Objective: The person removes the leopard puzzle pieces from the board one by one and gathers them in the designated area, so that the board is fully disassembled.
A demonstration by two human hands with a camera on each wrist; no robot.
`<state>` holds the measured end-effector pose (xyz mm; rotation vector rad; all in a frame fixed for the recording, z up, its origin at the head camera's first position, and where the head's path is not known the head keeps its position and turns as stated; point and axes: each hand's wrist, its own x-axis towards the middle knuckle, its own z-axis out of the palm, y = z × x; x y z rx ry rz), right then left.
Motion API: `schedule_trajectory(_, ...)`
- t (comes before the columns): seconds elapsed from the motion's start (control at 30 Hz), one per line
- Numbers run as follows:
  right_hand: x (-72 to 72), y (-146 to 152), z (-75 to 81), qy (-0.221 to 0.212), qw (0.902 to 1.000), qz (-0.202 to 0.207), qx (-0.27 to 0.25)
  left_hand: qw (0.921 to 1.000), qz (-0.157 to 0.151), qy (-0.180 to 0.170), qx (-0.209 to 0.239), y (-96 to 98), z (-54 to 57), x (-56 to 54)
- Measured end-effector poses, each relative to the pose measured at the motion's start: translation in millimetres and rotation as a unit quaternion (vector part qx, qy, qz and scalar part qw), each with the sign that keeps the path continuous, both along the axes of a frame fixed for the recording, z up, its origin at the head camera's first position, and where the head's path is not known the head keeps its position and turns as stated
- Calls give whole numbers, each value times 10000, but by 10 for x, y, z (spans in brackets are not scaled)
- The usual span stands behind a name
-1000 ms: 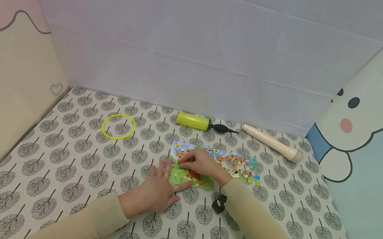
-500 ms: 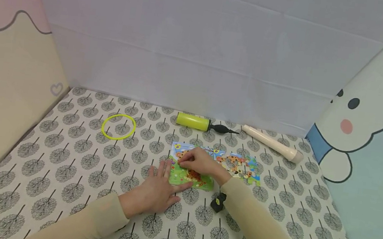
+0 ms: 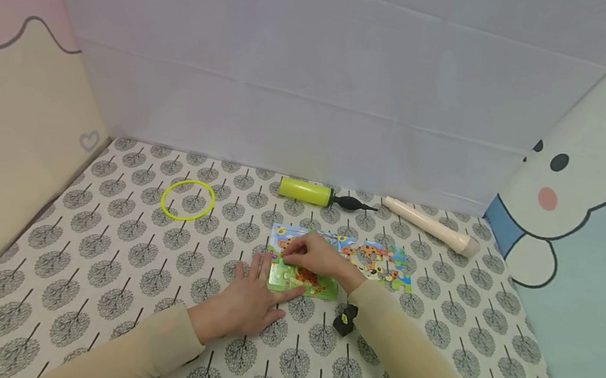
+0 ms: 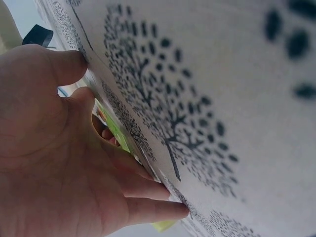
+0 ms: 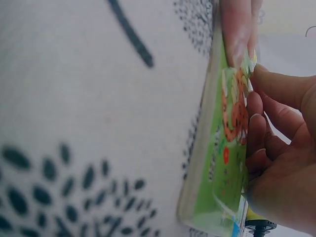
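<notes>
A jigsaw puzzle [image 3: 327, 288] with a spotted cartoon animal on green and blue lies on the patterned cloth, its raised edge showing in the right wrist view. My right hand [image 3: 320, 257] bends over its left half, thumb and forefinger pinching at a puzzle piece [image 3: 279, 275] on the lower left, which catches a pale glare. That piece's pinched edge is hidden under the fingers. My left hand [image 3: 248, 302] lies flat with fingers spread, fingertips at the puzzle's left side and forefinger along its front edge. More joined pieces [image 3: 376, 262] with gaps extend to the right.
Behind the puzzle lies a yellow-green hand pump [image 3: 305, 192] with a black nozzle. A pale microphone-shaped wand [image 3: 431, 226] is at the back right, and a thin yellow-green ring [image 3: 164, 197] at the left. A small black block [image 3: 345, 320] is beside the right sleeve.
The lower-left puzzle piece now shows a pale glare where it looked plain green before. My hands have hardly moved; the black block has shifted slightly left.
</notes>
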<state>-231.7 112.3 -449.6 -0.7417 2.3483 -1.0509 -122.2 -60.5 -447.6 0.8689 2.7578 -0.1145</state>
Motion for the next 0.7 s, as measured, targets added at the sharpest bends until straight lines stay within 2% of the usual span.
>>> schedule_trajectory(0.17, 10, 3, 13, 6, 10000, 67, -51, 10000, 0, -2, -35, 3, 4, -6)
schedule_trajectory(0.47, 10, 9, -8, 92, 9999, 29, 94, 9995, -114, 198, -197, 13, 9, -16)
schedule_trajectory(0.7, 3, 7, -13, -23, 9999, -27, 123, 9995, -118, 226, -211, 11, 28, -15)
